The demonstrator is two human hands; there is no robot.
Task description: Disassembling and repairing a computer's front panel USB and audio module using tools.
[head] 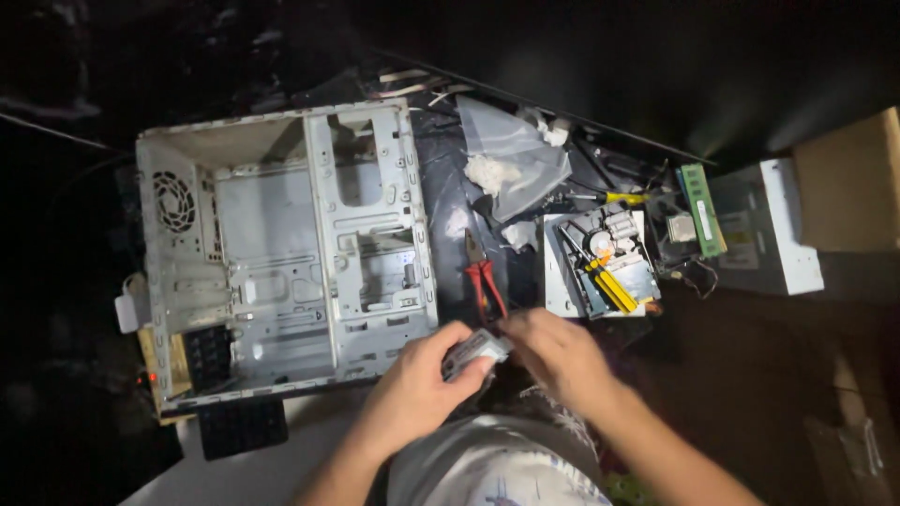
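Note:
My left hand point(417, 379) grips a small silver-grey rectangular part point(476, 352), close in front of my body. My right hand point(553, 354) touches the right end of that same part with its fingertips pinched against it. Just above both hands lie red-handled pliers point(483, 279) on the dark surface. To the left stands an emptied grey metal computer case point(281, 253), lying open with its fan grille at the far left.
An opened disc drive point(600, 265) with yellow-handled screwdrivers on it lies right of the pliers. A clear plastic bag point(511, 155), a green memory stick point(698, 208), a processor chip point(681, 227), a white drive box point(773, 234) and a cardboard box point(848, 183) sit further back and right.

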